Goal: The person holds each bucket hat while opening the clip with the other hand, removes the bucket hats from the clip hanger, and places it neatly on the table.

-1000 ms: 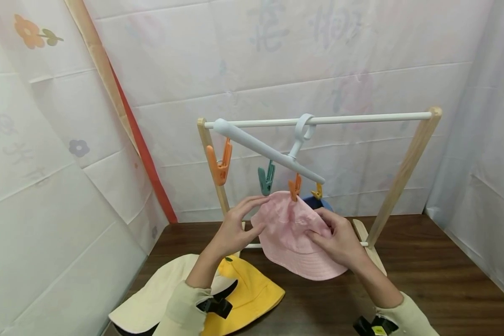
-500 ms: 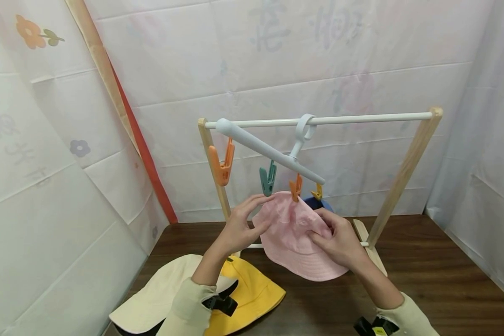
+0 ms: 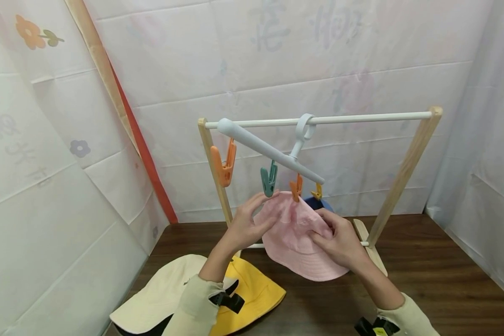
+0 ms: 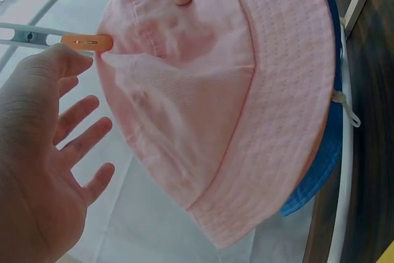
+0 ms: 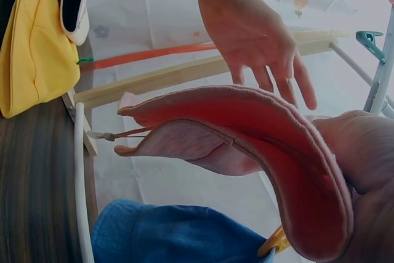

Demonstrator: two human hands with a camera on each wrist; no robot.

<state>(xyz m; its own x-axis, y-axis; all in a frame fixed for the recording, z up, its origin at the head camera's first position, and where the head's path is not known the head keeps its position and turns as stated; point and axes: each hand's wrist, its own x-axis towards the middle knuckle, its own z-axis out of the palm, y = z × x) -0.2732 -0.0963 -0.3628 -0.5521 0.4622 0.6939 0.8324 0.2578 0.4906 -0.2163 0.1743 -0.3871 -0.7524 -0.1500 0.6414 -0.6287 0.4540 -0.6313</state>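
Note:
A pink bucket hat (image 3: 294,247) hangs by its crown from an orange clip (image 3: 296,187) on the pale blue hanger (image 3: 273,151). My right hand (image 3: 340,240) pinches the hat's side, thumb on the near face. My left hand (image 3: 248,226) is at the hat's other side, its fingers spread and relaxed. In the left wrist view the left hand (image 4: 46,146) has its thumb tip close to the orange clip. The right wrist view looks into the hat's red-looking underside (image 5: 271,146), where a cord with a toggle (image 5: 104,135) dangles. A teal clip (image 3: 269,178) hangs just above the left fingertips.
Behind the pink hat a blue hat (image 3: 319,203) hangs from a yellow clip (image 3: 317,191). Another orange clip (image 3: 224,165) is at the hanger's near end. The wood-ended rack (image 3: 403,182) stands on the table. A cream hat (image 3: 159,291) and a yellow hat (image 3: 256,289) lie front left.
My left hand has slid slightly to the right along the pink hat. The near end of the hanger with its orange and teal clips has shifted slightly right. The right hand keeps its grip.

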